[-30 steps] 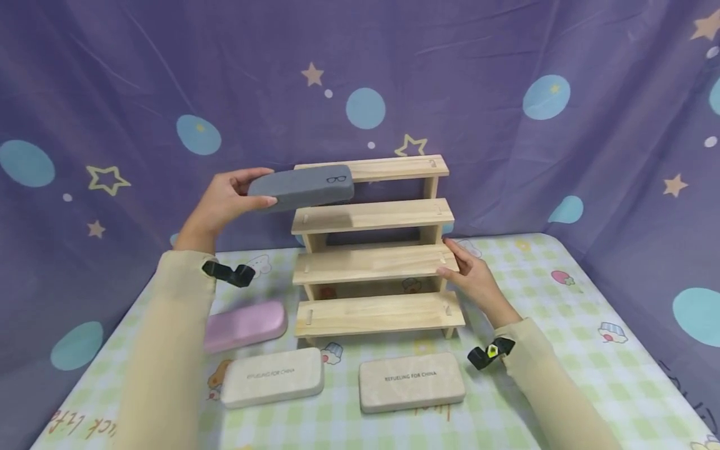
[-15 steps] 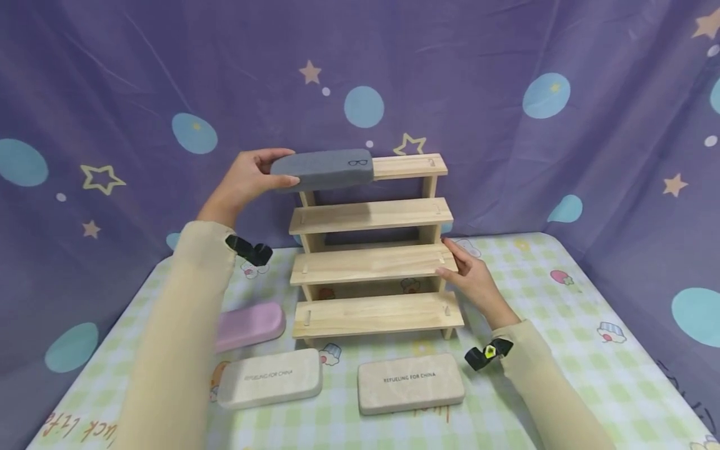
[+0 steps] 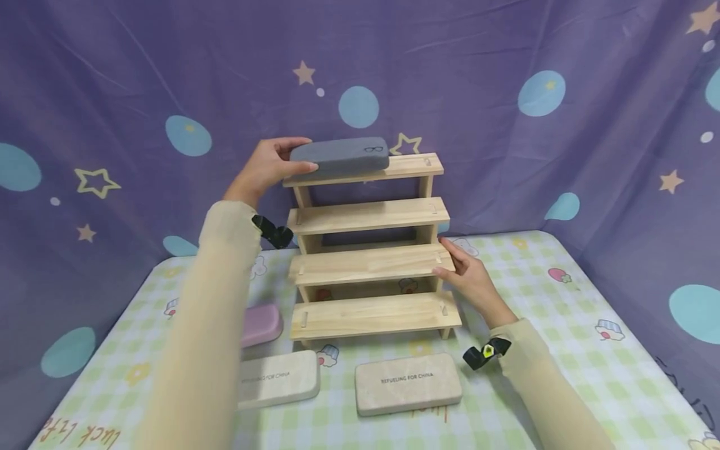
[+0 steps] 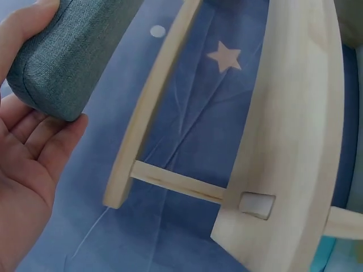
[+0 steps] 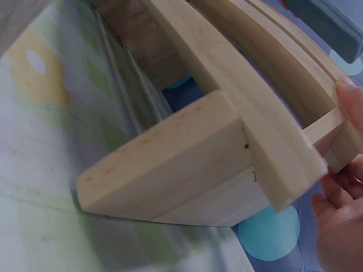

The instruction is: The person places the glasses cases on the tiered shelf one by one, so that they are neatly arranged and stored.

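Observation:
My left hand [image 3: 272, 164] grips the left end of a grey-blue glasses case [image 3: 340, 156] with a small spectacles print. In the head view the case lies lengthwise over the left and middle of the top shelf of a wooden four-step display rack [image 3: 371, 267]. The left wrist view shows the case [image 4: 68, 62] apart from the top board, with thumb and fingers around its end. My right hand [image 3: 469, 278] holds the right end of the rack's second shelf from the bottom; in the right wrist view the fingers [image 5: 340, 209] sit at that board's end.
On the checked tablecloth [image 3: 562, 350], two cream glasses cases lie before the rack, one at the right [image 3: 409, 384] and one at the left [image 3: 281, 377]. A pink case [image 3: 262, 325] is partly hidden by the left sleeve. A purple curtain [image 3: 461, 81] hangs close behind.
My left hand has carried the grey-blue case up and to the right, from in front of the rack's upper left to over the top shelf. The right hand keeps its hold.

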Demonstrator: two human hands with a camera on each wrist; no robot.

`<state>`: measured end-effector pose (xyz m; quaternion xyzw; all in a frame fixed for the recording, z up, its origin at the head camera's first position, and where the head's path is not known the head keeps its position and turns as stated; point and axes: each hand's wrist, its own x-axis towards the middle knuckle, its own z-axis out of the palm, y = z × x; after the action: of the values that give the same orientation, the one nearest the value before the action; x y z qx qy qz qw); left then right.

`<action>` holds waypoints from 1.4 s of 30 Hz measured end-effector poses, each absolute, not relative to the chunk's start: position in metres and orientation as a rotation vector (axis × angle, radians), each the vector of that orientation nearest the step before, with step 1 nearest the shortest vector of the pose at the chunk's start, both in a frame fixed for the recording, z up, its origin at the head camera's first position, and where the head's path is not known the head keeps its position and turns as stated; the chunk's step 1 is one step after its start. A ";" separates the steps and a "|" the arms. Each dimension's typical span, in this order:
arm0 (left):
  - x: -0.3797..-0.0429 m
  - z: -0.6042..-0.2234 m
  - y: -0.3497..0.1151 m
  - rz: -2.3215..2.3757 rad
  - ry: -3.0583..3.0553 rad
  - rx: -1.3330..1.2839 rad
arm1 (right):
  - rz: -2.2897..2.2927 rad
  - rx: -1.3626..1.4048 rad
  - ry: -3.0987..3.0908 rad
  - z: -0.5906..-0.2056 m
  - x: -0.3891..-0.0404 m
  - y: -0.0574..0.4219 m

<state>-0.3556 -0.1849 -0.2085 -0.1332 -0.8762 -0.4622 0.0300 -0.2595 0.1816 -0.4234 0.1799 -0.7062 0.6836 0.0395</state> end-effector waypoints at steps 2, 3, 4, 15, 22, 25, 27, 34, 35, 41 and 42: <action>-0.359 -0.209 -0.181 -1.427 -2.714 -0.403 | 2.096 0.542 -2.169 -0.423 -0.259 0.182; -0.360 -0.210 -0.180 -1.419 -2.723 -0.400 | 2.098 0.541 -2.173 -0.423 -0.258 0.182; -0.362 -0.210 -0.178 -1.407 -2.731 -0.396 | 2.100 0.542 -2.176 -0.422 -0.258 0.182; -0.373 -0.219 -0.160 -1.587 -2.687 -0.417 | 2.125 0.549 -2.175 -0.421 -0.257 0.179; -0.381 -0.225 -0.155 -1.602 -2.709 -0.386 | 2.126 0.528 -2.183 -0.421 -0.258 0.179; -0.384 -0.226 -0.153 -1.613 -2.711 -0.383 | 2.136 0.526 -2.176 -0.421 -0.258 0.180; -0.386 -0.226 -0.152 -1.607 -2.715 -0.376 | 2.146 0.528 -2.165 -0.421 -0.257 0.181; -0.388 -0.226 -0.150 -1.554 -2.755 -0.386 | 2.158 0.530 -2.157 -0.422 -0.257 0.181; -0.388 -0.225 -0.150 -1.556 -2.766 -0.390 | 2.158 0.526 -2.158 -0.422 -0.258 0.181; -0.387 -0.221 -0.149 -1.535 -2.839 -0.426 | 2.159 0.508 -2.167 -0.422 -0.258 0.181; -0.387 -0.221 -0.149 -1.526 -2.846 -0.431 | 2.161 0.508 -2.166 -0.422 -0.258 0.182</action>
<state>-0.3874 -0.1491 -0.2207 -0.1321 -0.8721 -0.4676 -0.0581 -0.2581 0.1815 -0.4216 0.1636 -0.6982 0.6967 0.0200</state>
